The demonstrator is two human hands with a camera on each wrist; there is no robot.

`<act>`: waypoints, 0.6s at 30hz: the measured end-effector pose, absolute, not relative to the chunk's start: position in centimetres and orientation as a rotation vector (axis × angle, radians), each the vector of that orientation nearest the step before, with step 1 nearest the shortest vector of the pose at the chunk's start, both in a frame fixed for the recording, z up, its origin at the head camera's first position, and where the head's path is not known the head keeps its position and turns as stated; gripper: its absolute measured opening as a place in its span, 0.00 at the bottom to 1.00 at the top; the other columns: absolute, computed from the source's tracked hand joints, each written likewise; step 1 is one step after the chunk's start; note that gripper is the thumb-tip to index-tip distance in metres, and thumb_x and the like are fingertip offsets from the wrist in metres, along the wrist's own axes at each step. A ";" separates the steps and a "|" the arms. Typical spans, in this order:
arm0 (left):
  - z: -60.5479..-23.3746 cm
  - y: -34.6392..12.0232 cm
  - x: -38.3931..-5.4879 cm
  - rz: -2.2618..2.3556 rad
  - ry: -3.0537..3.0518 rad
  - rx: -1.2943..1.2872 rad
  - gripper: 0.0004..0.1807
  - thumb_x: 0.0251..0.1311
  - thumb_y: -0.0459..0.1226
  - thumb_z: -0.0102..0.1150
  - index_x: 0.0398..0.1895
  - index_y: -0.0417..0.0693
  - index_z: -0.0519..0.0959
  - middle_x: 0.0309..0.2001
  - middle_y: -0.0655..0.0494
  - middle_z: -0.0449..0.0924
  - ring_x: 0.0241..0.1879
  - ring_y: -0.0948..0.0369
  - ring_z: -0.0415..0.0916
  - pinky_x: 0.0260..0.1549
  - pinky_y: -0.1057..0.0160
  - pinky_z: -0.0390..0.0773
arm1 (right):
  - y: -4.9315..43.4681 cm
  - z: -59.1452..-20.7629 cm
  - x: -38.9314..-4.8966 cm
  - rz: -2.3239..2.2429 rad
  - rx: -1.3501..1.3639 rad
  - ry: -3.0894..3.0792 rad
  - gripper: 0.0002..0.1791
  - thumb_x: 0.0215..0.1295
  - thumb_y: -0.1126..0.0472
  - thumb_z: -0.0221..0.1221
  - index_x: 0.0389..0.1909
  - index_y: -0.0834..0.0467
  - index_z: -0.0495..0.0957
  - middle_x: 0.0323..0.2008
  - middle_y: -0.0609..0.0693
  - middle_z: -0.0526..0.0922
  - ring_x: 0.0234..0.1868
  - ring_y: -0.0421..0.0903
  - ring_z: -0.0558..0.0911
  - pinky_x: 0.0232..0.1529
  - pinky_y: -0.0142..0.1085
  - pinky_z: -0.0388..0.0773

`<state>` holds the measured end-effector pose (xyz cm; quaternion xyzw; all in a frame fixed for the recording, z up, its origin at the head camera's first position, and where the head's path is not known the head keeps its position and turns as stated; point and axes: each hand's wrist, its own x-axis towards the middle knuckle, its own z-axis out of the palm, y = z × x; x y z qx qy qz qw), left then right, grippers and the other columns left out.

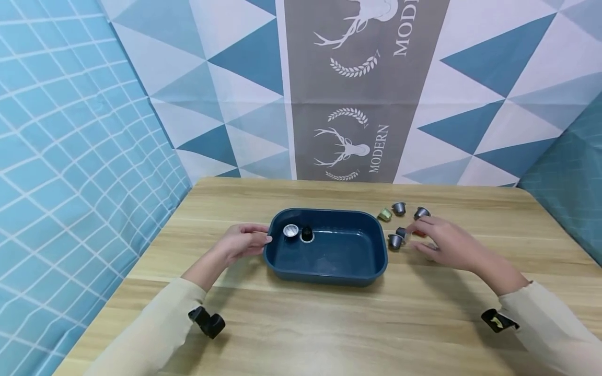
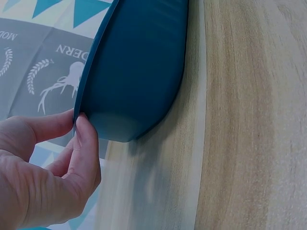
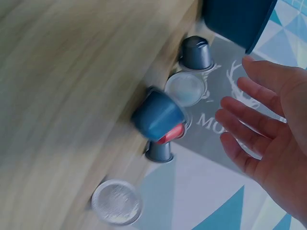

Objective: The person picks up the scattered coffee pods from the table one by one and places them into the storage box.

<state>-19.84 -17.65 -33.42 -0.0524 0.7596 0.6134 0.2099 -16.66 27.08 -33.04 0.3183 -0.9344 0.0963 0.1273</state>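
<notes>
My left hand (image 1: 244, 241) pinches the left rim of a dark blue plastic basin (image 1: 324, 277), thumb on one side and fingers on the other in the left wrist view. Inside the basin, a silver-topped coffee capsule (image 1: 290, 230) and a black capsule (image 1: 307, 233) lie near the left end. Over a loose cluster of capsules right of the basin is my right hand (image 1: 442, 243), its fingers spread apart and holding nothing in the right wrist view. Closest to that camera is a blurred blue capsule (image 3: 158, 115), with a red capsule (image 3: 171, 133) partly hidden behind it.
A gold-green capsule (image 1: 385, 214) and dark grey capsules (image 1: 398, 209) sit beyond the basin's right end. Another capsule shows its silver lid (image 3: 117, 202) in the right wrist view. The wooden table (image 1: 291, 329) ends at a patterned cloth backdrop (image 1: 338, 104).
</notes>
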 end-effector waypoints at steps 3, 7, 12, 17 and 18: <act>-33.5 -17.8 -19.8 1.721 2.108 -0.165 0.25 0.62 0.34 0.60 0.62 0.37 0.70 0.37 0.61 0.82 0.37 0.68 0.81 0.39 0.70 0.83 | 27.8 -33.4 -16.6 0.275 0.916 -2.720 0.16 0.54 0.62 0.69 0.43 0.59 0.80 0.39 0.51 0.83 0.40 0.46 0.81 0.39 0.43 0.81; -33.5 -17.9 -19.9 1.727 2.102 -0.157 0.26 0.62 0.35 0.60 0.62 0.37 0.70 0.37 0.61 0.82 0.35 0.69 0.81 0.39 0.70 0.84 | 28.7 -33.6 -16.2 0.271 0.885 -2.752 0.15 0.54 0.63 0.69 0.43 0.58 0.81 0.43 0.51 0.82 0.45 0.49 0.82 0.43 0.47 0.81; -33.6 -17.8 -20.1 1.715 2.101 -0.162 0.26 0.62 0.35 0.61 0.62 0.37 0.70 0.36 0.61 0.82 0.34 0.69 0.81 0.39 0.70 0.83 | 29.5 -34.0 -15.7 0.284 0.833 -2.848 0.15 0.55 0.61 0.68 0.44 0.58 0.81 0.44 0.55 0.82 0.47 0.54 0.82 0.46 0.51 0.81; -33.5 -17.8 -19.9 1.717 2.105 -0.163 0.26 0.61 0.35 0.61 0.62 0.36 0.70 0.37 0.59 0.83 0.36 0.67 0.81 0.38 0.70 0.83 | 29.8 -34.5 -15.5 0.269 0.812 -2.902 0.17 0.53 0.60 0.70 0.44 0.58 0.81 0.44 0.55 0.83 0.48 0.55 0.81 0.47 0.52 0.80; -33.6 -17.8 -19.9 1.720 2.106 -0.164 0.25 0.61 0.35 0.61 0.62 0.36 0.71 0.39 0.58 0.84 0.36 0.67 0.81 0.39 0.70 0.84 | 29.9 -34.7 -15.5 0.264 0.813 -2.908 0.17 0.52 0.59 0.70 0.43 0.57 0.81 0.44 0.54 0.82 0.47 0.54 0.81 0.46 0.51 0.81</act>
